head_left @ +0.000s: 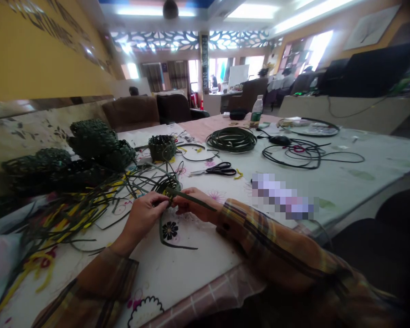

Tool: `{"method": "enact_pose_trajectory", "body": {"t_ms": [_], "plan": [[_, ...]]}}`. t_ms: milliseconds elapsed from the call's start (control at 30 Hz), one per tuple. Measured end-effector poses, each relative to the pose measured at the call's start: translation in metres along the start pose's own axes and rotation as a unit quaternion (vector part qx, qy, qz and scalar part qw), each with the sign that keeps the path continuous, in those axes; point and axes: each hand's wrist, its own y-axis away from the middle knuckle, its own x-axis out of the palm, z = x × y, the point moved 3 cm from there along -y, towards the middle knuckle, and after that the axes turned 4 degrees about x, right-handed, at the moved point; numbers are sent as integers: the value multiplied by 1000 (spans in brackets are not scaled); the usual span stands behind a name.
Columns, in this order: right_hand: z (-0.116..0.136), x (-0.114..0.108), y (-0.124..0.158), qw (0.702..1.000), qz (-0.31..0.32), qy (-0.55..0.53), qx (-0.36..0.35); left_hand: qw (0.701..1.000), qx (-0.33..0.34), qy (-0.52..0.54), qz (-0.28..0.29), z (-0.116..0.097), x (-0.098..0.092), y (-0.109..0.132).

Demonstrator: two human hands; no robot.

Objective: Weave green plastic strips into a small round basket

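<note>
Both hands meet at a small, partly woven piece of dark green strips (166, 184) near the middle of the table. My left hand (146, 214) pinches its near edge between thumb and fingers. From the right, my right hand (193, 204) has its fingers closed on the same piece, with a green strip (200, 201) lying across its back. Another strip (179, 246) hangs from the piece and bends along the tabletop. Loose strip ends fan out to the left of the weaving. The fingertips partly hide the spot being gripped.
Black-handled scissors (220, 169) lie beyond my hands. Behind them are a small woven basket (161, 148) and a coiled green strip (231, 139). Green and yellow strips (85, 207) and woven baskets (94, 141) fill the left. A bottle (256, 111) stands farther back.
</note>
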Motion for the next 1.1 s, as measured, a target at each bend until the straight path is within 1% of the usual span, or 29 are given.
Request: {"method": "enact_pose_trajectory", "body": {"t_ms": [133, 200, 267, 333, 467, 567, 667, 733, 800, 967, 1033, 1100], "plan": [[1, 2, 0, 1000, 2, -12, -3, 1000, -5, 19, 15, 5, 2, 0], [1, 3, 1, 1000, 13, -10, -9, 1000, -3, 15, 20, 6, 2, -1], [2, 5, 2, 999, 29, 0, -26, 1000, 12, -3, 5, 6, 0, -1], [4, 5, 3, 998, 32, 22, -48, 999, 32, -29, -16, 5, -1, 0], [7, 3, 4, 993, -5, 88, -77, 997, 44, -62, -25, 4, -3, 1], [11, 2, 4, 982, -35, 133, -128, 998, 44, -41, -24, 3, -4, 1], [14, 1, 5, 973, -39, 151, -168, 998, 55, -10, -33, 1, -4, 0], [15, 1, 5, 972, -34, 153, -173, 997, 55, 3, -45, 0, -2, 0], [16, 0, 6, 973, -39, 152, -170, 998, 38, 24, -50, 2, 0, 0], [16, -1, 5, 976, -56, 140, -155, 989, -80, 116, -31, 11, 5, 2], [16, 0, 5, 977, -52, 135, -155, 987, -92, 125, -38, 12, 6, 3], [16, 1, 6, 978, -47, 126, -157, 988, -86, 124, -37, 11, 6, 3]]}}
